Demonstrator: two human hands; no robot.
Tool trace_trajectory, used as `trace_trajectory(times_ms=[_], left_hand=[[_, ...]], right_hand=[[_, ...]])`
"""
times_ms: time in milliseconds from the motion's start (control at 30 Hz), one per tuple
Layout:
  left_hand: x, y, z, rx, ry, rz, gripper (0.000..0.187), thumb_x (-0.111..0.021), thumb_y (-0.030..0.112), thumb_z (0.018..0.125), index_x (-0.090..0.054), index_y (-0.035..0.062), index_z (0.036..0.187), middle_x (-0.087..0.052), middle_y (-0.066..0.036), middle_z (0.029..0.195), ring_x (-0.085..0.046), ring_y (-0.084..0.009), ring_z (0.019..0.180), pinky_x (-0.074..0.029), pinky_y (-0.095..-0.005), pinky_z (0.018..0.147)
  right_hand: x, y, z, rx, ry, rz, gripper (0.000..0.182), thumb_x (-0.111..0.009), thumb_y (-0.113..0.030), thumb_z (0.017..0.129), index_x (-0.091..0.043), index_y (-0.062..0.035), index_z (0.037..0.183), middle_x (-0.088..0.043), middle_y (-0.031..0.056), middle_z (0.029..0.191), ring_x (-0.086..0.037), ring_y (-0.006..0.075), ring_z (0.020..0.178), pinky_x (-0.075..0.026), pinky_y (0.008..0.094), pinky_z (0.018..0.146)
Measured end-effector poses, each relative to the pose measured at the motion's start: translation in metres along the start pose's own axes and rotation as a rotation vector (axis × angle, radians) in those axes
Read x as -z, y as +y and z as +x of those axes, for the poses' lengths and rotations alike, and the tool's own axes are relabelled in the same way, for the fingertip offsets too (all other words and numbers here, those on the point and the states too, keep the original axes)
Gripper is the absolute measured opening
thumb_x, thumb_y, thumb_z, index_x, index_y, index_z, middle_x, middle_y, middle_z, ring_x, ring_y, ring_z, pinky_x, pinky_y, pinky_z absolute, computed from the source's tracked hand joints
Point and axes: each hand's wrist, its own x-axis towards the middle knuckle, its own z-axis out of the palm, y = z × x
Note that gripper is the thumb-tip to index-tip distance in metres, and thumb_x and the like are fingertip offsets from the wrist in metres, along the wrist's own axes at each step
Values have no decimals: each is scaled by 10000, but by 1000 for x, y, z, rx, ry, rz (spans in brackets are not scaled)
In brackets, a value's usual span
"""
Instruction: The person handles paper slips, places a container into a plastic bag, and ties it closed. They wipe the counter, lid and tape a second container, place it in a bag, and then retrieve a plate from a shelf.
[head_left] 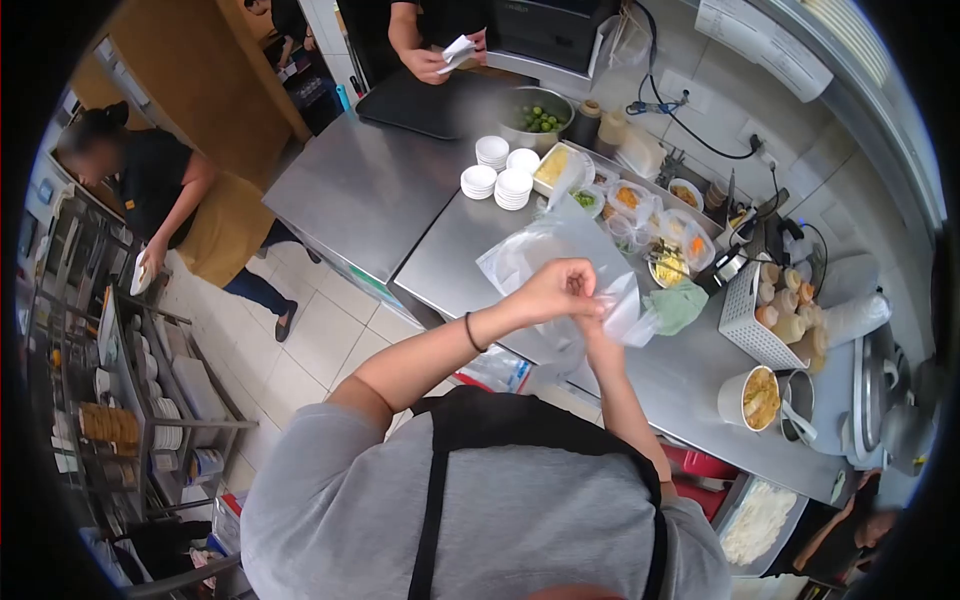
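Observation:
Both my hands meet over the front edge of the steel counter (430, 270). My left hand (550, 288), on the arm with a dark band at the wrist, has its fingers curled in a pinch on a thin clear plastic bag (530, 250). Close against it, my right hand (597, 322) is also closed on the bag's gathered film; its fingers are partly hidden. The film spreads over the counter and hangs below my hands. Just right of them lies a pale green bag or cloth (678, 305).
Behind the bag stand stacked white cups (492, 152), bagged ingredients (630, 200) and a metal bowl of green produce (540, 115). To the right are a white basket of bottles (765, 320) and a food tub (752, 398). Co-workers stand left (200, 190) and across the counter (425, 50).

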Motion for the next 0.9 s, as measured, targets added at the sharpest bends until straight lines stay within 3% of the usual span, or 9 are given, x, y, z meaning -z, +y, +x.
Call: trace_trajectory(times_ms=[100, 267, 300, 367, 433, 533, 600, 733, 900], left_hand=[[23, 4, 5, -43, 27, 125, 171, -641, 78, 678, -478, 43, 716, -501, -24, 669, -492, -143, 622, -406, -260, 578], [76, -5, 4, -334, 149, 707, 80, -532, 25, 693, -454, 43, 693, -502, -115, 696, -524, -274, 651, -427, -341, 594], [86, -3, 5, -165, 46, 665, 122, -597, 82, 692, -487, 47, 730, -540, -108, 809, -549, -273, 777, -438, -347, 671], [117, 10, 19, -350, 166, 672, 226, -678, 193, 666, -581, 74, 831, -521, -142, 1077, -496, -312, 1008, -399, -374, 831], [178, -16, 55, -501, 493, 1205, 365, -712, 318, 636, -634, 158, 955, -325, -187, 1319, -304, -382, 1205, -286, -441, 957], [236, -52, 89, 143, 542, 1255, 481, -680, 492, 613, -610, 308, 1052, -83, -212, 1404, -41, -457, 1273, -127, -592, 983], [257, -73, 105, 185, 607, 1332, 363, -630, 350, 702, -601, 282, 1057, -131, -232, 1379, -64, -468, 1262, -106, -632, 965], [285, -89, 130, 311, 646, 1373, 220, -501, 148, 770, -634, 156, 945, -591, -198, 944, -592, -339, 860, -458, -485, 759], [263, -72, 112, -94, 712, 1355, 256, -488, 65, 740, -641, 99, 943, -595, -223, 734, -600, -355, 712, -480, -428, 647]], right_hand=[[25, -12, 24, 197, -109, -242, 228, -604, 7, 656, -397, -80, 616, -378, -29, 623, -354, 93, 606, -326, 237, 559], [136, -24, 75, 506, 464, -581, 249, -411, 125, 589, -259, -72, 586, -256, -13, 560, -246, 98, 533, -245, 234, 479], [145, -27, 77, 507, 516, -636, 249, -416, 126, 578, -260, -68, 590, -250, -12, 563, -245, 98, 534, -243, 229, 479], [137, -53, 68, 510, 522, -638, 247, -418, 125, 567, -262, -64, 592, -246, -11, 565, -245, 99, 536, -245, 223, 483], [131, -59, 60, 501, 504, -641, 250, -429, 129, 548, -268, -56, 598, -245, -12, 568, -246, 100, 537, -251, 210, 490], [116, -57, 48, 483, 462, -598, 253, -434, 137, 538, -278, -51, 603, -255, -13, 575, -248, 99, 536, -254, 206, 488], [109, -59, 43, 472, 444, -603, 258, -446, 143, 547, -285, -49, 608, -257, -12, 579, -250, 98, 541, -252, 199, 493], [104, -67, 36, 406, 312, -565, 230, -478, 147, 603, -345, -39, 628, -311, -2, 616, -299, 93, 555, -269, 187, 504], [80, -92, 46, 516, 233, -559, 166, -533, 90, 703, -427, -35, 675, -408, -9, 711, -359, 63, 591, -318, 173, 534]])
